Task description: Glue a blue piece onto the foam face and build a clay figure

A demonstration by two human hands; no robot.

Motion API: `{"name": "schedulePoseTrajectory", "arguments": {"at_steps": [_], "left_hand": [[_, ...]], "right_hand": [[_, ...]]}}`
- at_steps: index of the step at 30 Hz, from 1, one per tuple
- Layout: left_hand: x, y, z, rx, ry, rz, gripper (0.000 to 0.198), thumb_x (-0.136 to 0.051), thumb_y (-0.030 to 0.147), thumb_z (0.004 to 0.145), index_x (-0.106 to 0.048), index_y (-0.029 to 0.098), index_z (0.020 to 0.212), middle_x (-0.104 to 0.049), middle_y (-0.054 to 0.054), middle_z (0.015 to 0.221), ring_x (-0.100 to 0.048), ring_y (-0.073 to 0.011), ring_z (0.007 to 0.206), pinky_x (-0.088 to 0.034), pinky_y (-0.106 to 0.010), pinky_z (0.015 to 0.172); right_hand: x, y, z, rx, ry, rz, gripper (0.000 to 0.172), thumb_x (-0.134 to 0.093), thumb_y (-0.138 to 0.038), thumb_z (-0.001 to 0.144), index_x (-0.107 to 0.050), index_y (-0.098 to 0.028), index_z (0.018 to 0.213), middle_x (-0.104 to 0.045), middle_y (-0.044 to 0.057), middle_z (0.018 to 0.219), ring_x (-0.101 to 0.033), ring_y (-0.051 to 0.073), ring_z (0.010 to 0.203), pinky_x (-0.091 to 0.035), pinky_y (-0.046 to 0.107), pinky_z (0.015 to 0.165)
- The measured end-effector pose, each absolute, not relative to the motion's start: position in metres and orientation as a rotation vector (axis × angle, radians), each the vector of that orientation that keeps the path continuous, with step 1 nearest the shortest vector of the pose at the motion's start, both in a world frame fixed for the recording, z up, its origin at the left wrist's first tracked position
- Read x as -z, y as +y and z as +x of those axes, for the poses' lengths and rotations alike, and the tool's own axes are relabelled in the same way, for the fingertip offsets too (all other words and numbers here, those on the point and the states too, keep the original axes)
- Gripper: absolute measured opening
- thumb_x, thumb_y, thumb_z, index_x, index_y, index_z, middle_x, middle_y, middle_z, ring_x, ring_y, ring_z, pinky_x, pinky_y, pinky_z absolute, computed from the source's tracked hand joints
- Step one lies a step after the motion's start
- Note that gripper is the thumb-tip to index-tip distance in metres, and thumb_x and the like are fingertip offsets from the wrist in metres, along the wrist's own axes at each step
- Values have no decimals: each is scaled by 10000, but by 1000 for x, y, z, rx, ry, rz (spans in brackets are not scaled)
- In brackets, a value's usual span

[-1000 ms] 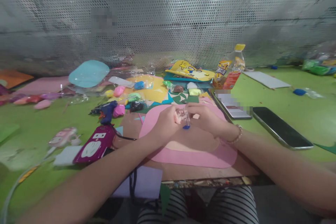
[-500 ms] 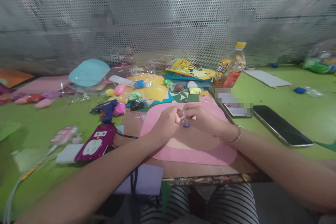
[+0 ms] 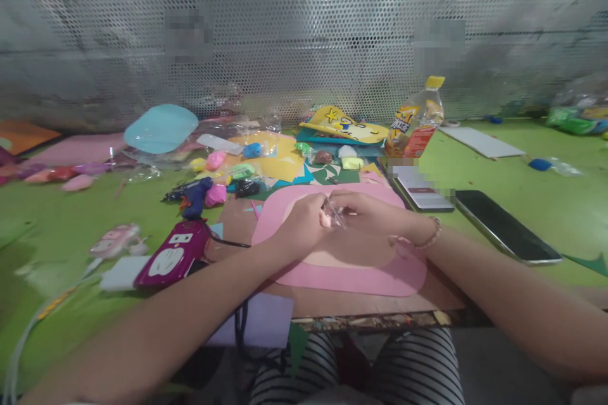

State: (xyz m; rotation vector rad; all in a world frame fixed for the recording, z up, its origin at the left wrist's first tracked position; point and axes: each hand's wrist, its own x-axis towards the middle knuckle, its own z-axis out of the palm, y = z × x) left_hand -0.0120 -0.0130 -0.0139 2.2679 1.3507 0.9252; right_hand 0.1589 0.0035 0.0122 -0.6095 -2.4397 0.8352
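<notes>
My left hand (image 3: 304, 226) and right hand (image 3: 372, 212) pinch a tiny clear packet (image 3: 335, 215), wrists braced on the pink sheet (image 3: 354, 273) for steadiness.

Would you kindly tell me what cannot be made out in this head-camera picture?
Head view: the small clear piece pinched between the left hand and right hand; fingers cover most of it, so its kind is unclear.
Head view: the bottle label, too small and blurred to read.
Head view: the card beside the phone, its top pixelated.
Head view: the bag, cut off by the right edge.
</notes>
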Motion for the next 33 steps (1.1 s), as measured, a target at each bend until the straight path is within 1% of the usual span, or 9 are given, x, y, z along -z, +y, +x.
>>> {"name": "schedulePoseTrajectory", "arguments": {"at_steps": [4, 7, 10, 13, 16, 19, 22, 27, 33], "left_hand": [[9, -14, -14, -928, 1340, 2124, 319, -611, 478, 699, -461, 198, 732, -578, 4, 691, -503, -147, 619, -310, -259, 539], [7, -13, -15, -887, 1348, 2066, 377, -598, 541, 698, -466, 193, 765, -621, -18, 749, -545, -165, 651, -334, -263, 542], [8, -11, -16, -784, 1393, 2086, 362, -618, 505, 690, -435, 194, 719, -631, -43, 753, -562, -186, 662, -328, -266, 530], [8, -11, -15, -714, 1425, 2179, 239, -570, 382, 748, -426, 194, 718, -627, -58, 733, -571, -201, 670, -321, -274, 536], [7, -13, -14, -692, 1453, 2247, 91, -510, 250, 770, -447, 184, 767, -621, -64, 719, -578, -205, 675, -322, -278, 548], [5, -16, -12, -695, 1467, 2257, 67, -488, 201, 768, -472, 171, 826, -633, -77, 758, -591, -206, 706, -339, -276, 565], [5, -15, -10, -684, 1445, 2250, 73, -471, 236, 799, -489, 170, 822, -643, -81, 788, -594, -198, 705, -347, -273, 566], [7, -9, -8, -720, 1416, 2201, 212, -471, 378, 825, -521, 175, 788, -644, -70, 775, -588, -190, 687, -351, -272, 557], [6, -6, -11, -828, 1425, 2137, 266, -522, 435, 791, -524, 170, 776, -647, -69, 773, -583, -192, 688, -345, -269, 540]], "right_hand": [[-12, 10, 166, -903, -2245, -800, 140, -591, -266, 799, -643, -164, 880, -647, 37, 884, -594, 141, 811, -472, 273, 726], [-9, 14, 167, -972, -2172, -869, 165, -626, -282, 766, -664, -169, 880, -656, 40, 914, -606, 152, 833, -477, 279, 737], [-7, 12, 163, -988, -2221, -881, 102, -608, -246, 771, -655, -169, 818, -639, 19, 825, -590, 130, 748, -474, 259, 681], [-5, 5, 155, -843, -2277, -869, 60, -571, -192, 786, -623, -166, 770, -595, 11, 766, -556, 116, 701, -461, 241, 643], [-4, -1, 149, -662, -2278, -893, 69, -559, -183, 795, -582, -159, 735, -563, 23, 759, -532, 120, 685, -448, 242, 622], [-5, -3, 148, -553, -2301, -914, 75, -539, -182, 810, -540, -164, 737, -550, 33, 775, -509, 123, 677, -434, 251, 620], [-5, -1, 152, -531, -2359, -890, 75, -488, -147, 818, -488, -173, 748, -539, 30, 776, -494, 122, 664, -418, 252, 612], [-5, 6, 157, -549, -2357, -825, 90, -457, -148, 813, -436, -183, 732, -499, 6, 734, -470, 113, 640, -390, 235, 585], [-6, 12, 164, -766, -2190, -893, 86, -484, -229, 818, -530, -158, 831, -552, 17, 762, -499, 119, 663, -411, 245, 597]]}}
